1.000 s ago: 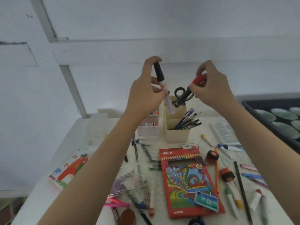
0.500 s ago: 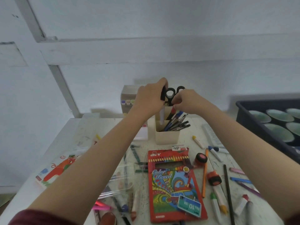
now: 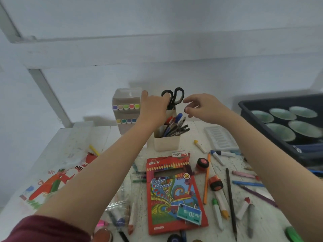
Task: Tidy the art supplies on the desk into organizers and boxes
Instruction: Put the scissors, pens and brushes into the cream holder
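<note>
A cream pen holder (image 3: 167,144) stands at the back of the desk with pens in its front compartment and black scissors (image 3: 178,96) upright in the rear one. My left hand (image 3: 153,109) reaches over the rear compartment, its fingertips at the scissors' handle; whatever it may hold is hidden behind the hand. My right hand (image 3: 202,107) hovers just right of the holder with loosely curled fingers and holds nothing. Loose markers, pencils and crayons (image 3: 230,193) lie scattered on the right of the desk.
A tiered marker case (image 3: 125,102) stands left of the holder. A red colour pencil box (image 3: 174,189) lies in the middle, a pastel box (image 3: 52,180) at the left, a clear plastic case (image 3: 118,198) near me. A dark tray (image 3: 244,105) of green dishes is at the right.
Both hands came down from in front of the wall to the pen holder. The red-capped pen has left my right hand, and the black-capped marker in my left hand is out of sight.
</note>
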`<control>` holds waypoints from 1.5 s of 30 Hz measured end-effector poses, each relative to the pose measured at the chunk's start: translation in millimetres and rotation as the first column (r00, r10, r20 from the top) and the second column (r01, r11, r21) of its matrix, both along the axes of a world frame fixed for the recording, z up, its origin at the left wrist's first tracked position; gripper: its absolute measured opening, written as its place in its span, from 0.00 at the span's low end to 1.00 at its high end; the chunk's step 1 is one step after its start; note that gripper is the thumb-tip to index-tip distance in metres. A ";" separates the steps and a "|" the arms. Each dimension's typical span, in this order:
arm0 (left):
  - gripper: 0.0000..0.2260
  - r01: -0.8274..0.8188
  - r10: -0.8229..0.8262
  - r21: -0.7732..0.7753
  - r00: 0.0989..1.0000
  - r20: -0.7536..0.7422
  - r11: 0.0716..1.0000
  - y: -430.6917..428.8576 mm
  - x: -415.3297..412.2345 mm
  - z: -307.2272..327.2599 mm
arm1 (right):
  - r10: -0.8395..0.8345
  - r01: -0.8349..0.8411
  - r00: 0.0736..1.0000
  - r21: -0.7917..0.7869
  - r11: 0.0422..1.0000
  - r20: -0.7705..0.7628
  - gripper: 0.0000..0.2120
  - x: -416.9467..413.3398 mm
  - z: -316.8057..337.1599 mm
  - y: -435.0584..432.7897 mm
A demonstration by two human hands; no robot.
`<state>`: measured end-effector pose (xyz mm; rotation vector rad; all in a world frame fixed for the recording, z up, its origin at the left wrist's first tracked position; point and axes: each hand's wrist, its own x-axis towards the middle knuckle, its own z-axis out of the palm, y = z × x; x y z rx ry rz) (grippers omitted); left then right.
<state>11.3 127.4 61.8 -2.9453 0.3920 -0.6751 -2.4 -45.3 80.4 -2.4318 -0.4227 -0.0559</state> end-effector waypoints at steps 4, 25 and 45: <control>0.09 0.018 -0.018 0.002 1.000 0.004 1.000 -3.0 2.3 3.9 | -0.023 0.023 1.000 0.000 1.000 0.013 0.15 -9.2 -1.8 -17.2; 0.09 0.004 -0.001 -0.052 0.998 0.058 0.999 -5.2 2.1 11.9 | 0.003 -0.001 0.999 0.048 0.999 -0.036 0.13 -19.4 -22.5 -28.5; 0.29 0.054 -0.206 -0.354 0.890 -0.406 0.934 22.9 -42.4 36.6 | 0.063 -0.073 0.995 0.121 0.990 0.080 0.13 -39.8 -5.8 10.3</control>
